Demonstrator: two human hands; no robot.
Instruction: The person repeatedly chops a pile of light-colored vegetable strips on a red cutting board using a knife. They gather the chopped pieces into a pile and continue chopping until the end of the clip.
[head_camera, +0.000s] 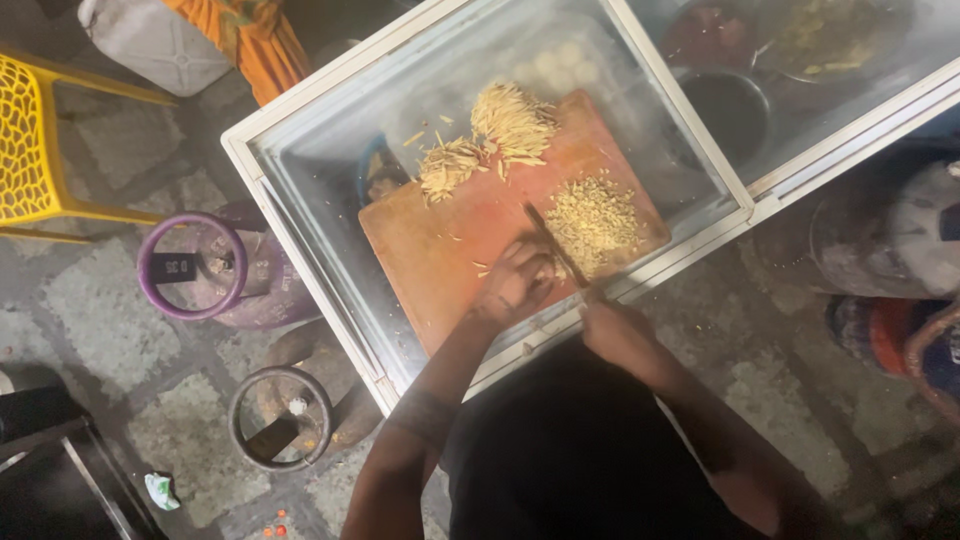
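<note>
A reddish-brown cutting board (440, 250) lies on a glass-topped counter (330, 130). My right hand (612, 325) grips the handle of a knife (553, 243), whose blade slants across the board beside a pile of finely chopped pale pieces (593, 218). My left hand (515, 280) rests curled on the board, right next to the blade; what it holds down is hidden under the fingers. Two heaps of pale sliced strips (512, 120) (448, 165) lie at the board's far end.
Dark bowls (730, 100) show under the glass to the right. On the stone floor at the left stand a purple gas cylinder (195, 265), a second cylinder (280, 420) and a yellow chair (30, 140). Pots (880, 240) sit at the right.
</note>
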